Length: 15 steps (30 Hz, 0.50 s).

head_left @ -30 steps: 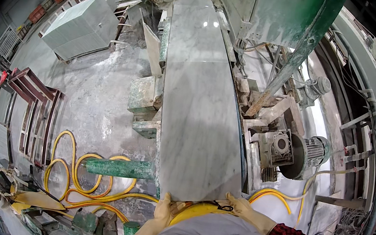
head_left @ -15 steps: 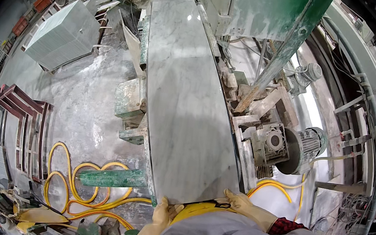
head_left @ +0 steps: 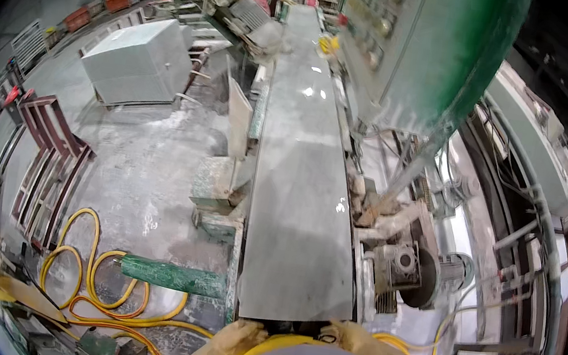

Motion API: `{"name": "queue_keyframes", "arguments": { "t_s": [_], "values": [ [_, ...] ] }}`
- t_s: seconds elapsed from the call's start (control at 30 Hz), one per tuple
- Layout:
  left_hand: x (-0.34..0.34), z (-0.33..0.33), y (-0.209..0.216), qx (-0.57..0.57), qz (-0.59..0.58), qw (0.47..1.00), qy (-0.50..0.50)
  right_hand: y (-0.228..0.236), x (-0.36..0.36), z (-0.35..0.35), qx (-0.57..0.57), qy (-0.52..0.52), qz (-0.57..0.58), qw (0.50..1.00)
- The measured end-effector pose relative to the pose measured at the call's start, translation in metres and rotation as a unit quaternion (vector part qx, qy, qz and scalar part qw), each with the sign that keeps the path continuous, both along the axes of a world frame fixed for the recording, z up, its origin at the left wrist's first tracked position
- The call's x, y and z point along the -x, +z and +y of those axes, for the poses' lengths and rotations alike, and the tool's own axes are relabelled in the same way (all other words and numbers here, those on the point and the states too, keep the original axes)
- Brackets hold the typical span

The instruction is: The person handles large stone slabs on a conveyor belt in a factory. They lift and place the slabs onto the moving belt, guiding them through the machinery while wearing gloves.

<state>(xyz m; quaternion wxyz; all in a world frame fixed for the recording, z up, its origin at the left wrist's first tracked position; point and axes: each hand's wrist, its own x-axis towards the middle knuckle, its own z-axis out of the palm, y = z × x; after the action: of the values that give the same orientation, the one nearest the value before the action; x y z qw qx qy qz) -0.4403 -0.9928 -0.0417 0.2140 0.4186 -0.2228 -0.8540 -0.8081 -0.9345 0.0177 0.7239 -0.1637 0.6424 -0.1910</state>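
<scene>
A long grey marble slab [head_left: 299,252] with pale veins lies flat on a narrow conveyor bed [head_left: 234,272] that runs away from me. Just short of the slab's near left corner is my left hand [head_left: 228,340], in a cream glove, its slightly bent fingers pointing inward. My right hand [head_left: 362,342], gloved alike, lies by the near right corner with its fingers toward the edge. Neither thumb rests on top of the slab, and I see nothing held. Part of the fingers is blurred. Between the hands shows a dark gap, with a yellow band [head_left: 275,341] at my waist.
A green control cabinet [head_left: 431,60] overhangs the right side, above a motor and gearbox [head_left: 402,263]. Yellow hose [head_left: 95,253] coils on the left floor by a green beam [head_left: 176,276]. Farther left stand a wooden rack [head_left: 53,167] and a pale block stack [head_left: 137,62].
My view has tilted up, showing more of the far conveyor and cabinet. Both thumbs have come off the slab's near edge, and the hands now sit just short of it.
</scene>
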Motion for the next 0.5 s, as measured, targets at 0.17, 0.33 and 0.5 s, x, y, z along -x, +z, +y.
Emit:
{"name": "queue_keyframes", "arguments": {
  "t_s": [0.17, 0.33, 0.5],
  "values": [
    [-0.046, 0.020, -0.008, -0.017, -0.070, 0.997, -0.018, -0.007, -0.008, -0.001, 0.053, 0.035, 0.011, 0.998],
    [-0.057, 0.061, -0.058, -0.015, -0.056, 0.995, 0.085, 0.027, -0.096, -0.067, 0.479, 0.219, 0.190, 0.829],
    [-0.054, 0.108, 0.007, 0.043, -0.076, 0.981, 0.171, 0.019, -0.159, -0.124, 0.681, 0.397, 0.304, 0.535]
  ]
}}
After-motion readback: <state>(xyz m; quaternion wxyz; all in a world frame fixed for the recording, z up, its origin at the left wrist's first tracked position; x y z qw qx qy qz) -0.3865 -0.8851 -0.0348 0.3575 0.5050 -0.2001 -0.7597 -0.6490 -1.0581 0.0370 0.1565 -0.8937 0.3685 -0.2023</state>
